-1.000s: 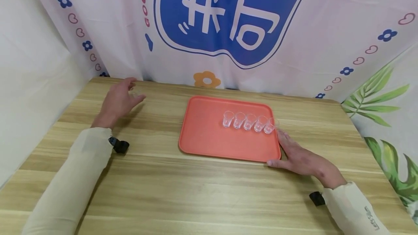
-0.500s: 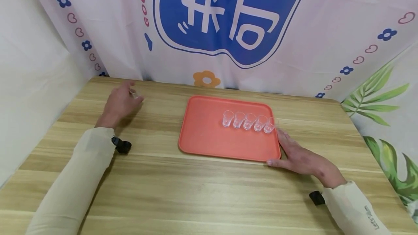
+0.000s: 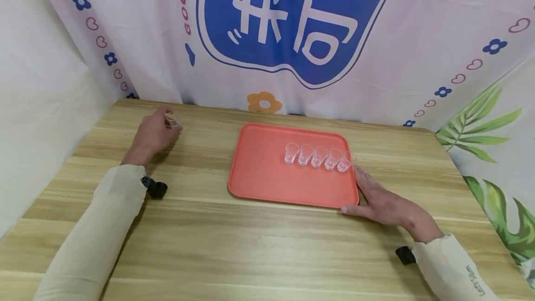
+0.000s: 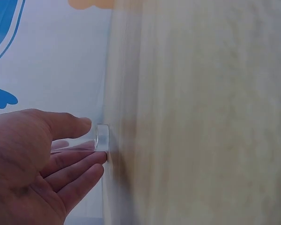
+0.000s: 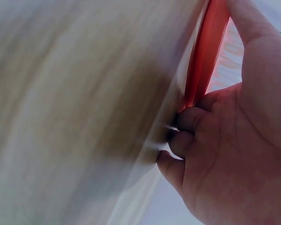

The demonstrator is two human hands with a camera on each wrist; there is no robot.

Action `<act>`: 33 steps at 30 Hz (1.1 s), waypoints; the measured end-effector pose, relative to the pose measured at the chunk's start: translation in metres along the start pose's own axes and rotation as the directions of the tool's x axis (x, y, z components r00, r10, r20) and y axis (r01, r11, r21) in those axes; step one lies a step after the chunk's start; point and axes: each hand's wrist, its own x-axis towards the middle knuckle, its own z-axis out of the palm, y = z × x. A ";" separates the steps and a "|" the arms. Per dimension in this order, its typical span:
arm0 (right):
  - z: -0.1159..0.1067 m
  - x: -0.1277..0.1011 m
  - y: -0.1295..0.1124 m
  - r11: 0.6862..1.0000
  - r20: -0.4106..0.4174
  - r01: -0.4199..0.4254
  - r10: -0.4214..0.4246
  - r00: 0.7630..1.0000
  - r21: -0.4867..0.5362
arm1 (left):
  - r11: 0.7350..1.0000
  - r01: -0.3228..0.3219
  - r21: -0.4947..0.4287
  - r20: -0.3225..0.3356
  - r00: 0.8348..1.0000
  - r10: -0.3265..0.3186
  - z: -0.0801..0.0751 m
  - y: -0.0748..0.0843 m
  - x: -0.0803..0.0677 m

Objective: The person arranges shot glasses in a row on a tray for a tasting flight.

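Note:
At the table's far left, my left hand (image 3: 151,137) holds a small clear glass (image 3: 172,121). In the left wrist view the glass (image 4: 102,138) stands upright with its thick base at the table, between the thumb and the fingers. My right hand (image 3: 386,203) rests against the near right corner of a red tray (image 3: 259,171). Its thumb lies along the front edge, its fingers along the right side. The right wrist view shows the fingers low at the table beside the tray's rim (image 5: 206,51). Several clear glasses (image 3: 318,157) stand in a row on the tray's right half.
The wooden table (image 3: 259,245) reaches back to a printed cloth (image 3: 146,36) hanging behind it. The rightmost glass (image 3: 344,162) stands close to the tray's right rim, near the right hand's fingertips. White cloth hangs at both sides.
My left hand has lowered slightly, and its thumb and fingers have closed in around the clear glass. The right hand, the tray and the row of glasses have stayed in place.

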 end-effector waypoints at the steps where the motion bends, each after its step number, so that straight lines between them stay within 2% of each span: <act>1: 0.000 0.000 0.000 1.000 0.000 0.001 -0.001 1.000 -0.002 | 1.000 0.000 0.000 -0.001 1.000 0.000 0.000 0.000 0.000; 12: 0.000 0.000 -0.001 1.000 0.001 0.001 -0.001 1.000 -0.003 | 1.000 -0.015 -0.026 -0.016 1.000 0.014 0.001 0.001 -0.003; 19: 0.000 0.000 -0.001 1.000 -0.004 0.008 -0.008 1.000 0.002 | 0.996 -0.072 -0.052 -0.014 0.997 0.072 0.002 0.010 -0.008; 26: 0.000 0.000 -0.001 1.000 -0.005 0.008 -0.008 1.000 -0.002 | 0.991 -0.121 -0.062 0.019 0.992 0.122 0.009 0.025 -0.011; 33: 0.000 0.001 0.000 1.000 -0.005 0.010 -0.010 1.000 -0.002 | 0.975 -0.210 -0.075 0.083 0.973 0.216 0.016 0.052 -0.016</act>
